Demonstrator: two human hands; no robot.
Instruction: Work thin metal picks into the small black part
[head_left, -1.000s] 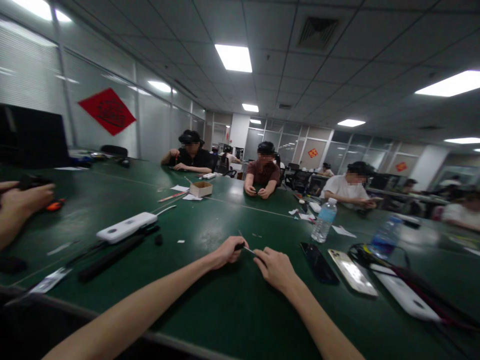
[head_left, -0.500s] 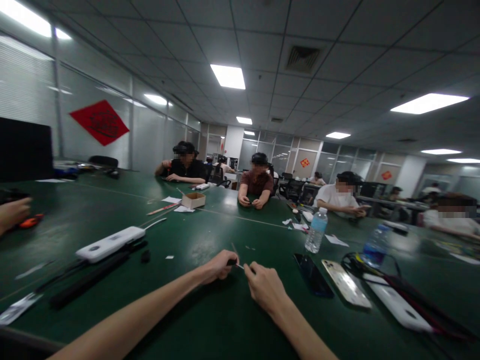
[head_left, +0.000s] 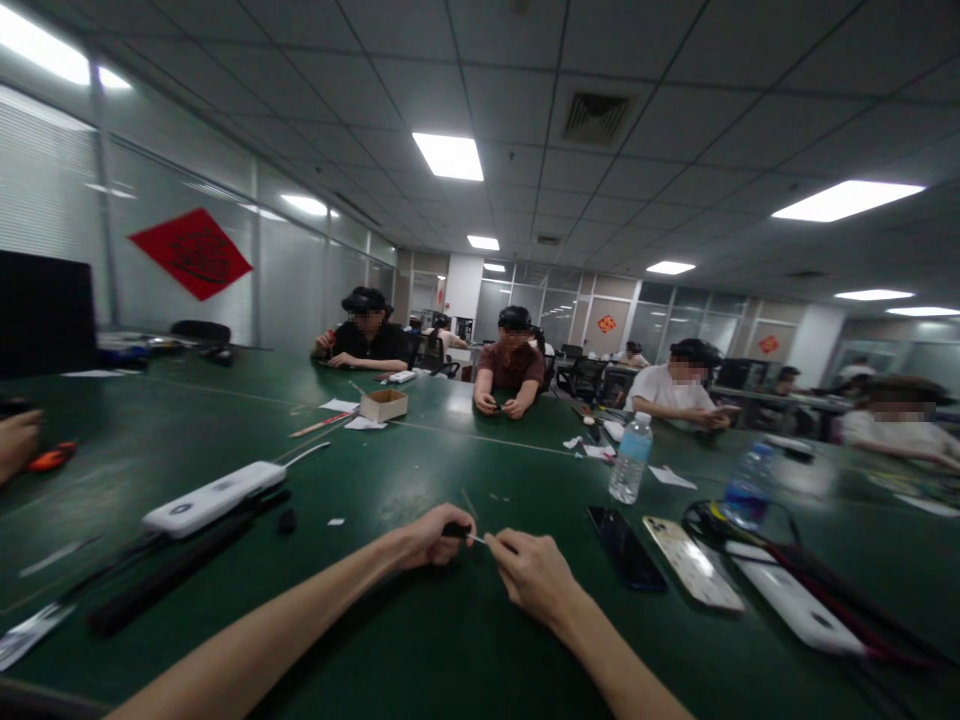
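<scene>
Over the green table (head_left: 420, 640), my left hand (head_left: 429, 536) is closed around a small black piece with a thin pale rod (head_left: 478, 540) sticking out of it, something like a small screwdriver, though its exact kind is too small to tell. The fingertips of my right hand (head_left: 534, 572) pinch the far end of that rod. Both hands are close together, just above the tabletop. Most of the black part is hidden by my left fingers. A faint thin strip shows just behind the hands.
To the right are a dark phone (head_left: 625, 548), a pale-cased phone (head_left: 691, 562), a water bottle (head_left: 631, 458) and a white power strip (head_left: 795, 598). Another white power strip (head_left: 216, 498) and a black bar (head_left: 172, 578) lie left. A small box (head_left: 384, 405) stands farther back. Several people sit around.
The whole view has shifted slightly. My left hand has turned a little, showing more of the black piece. Both hands keep their hold on the rod.
</scene>
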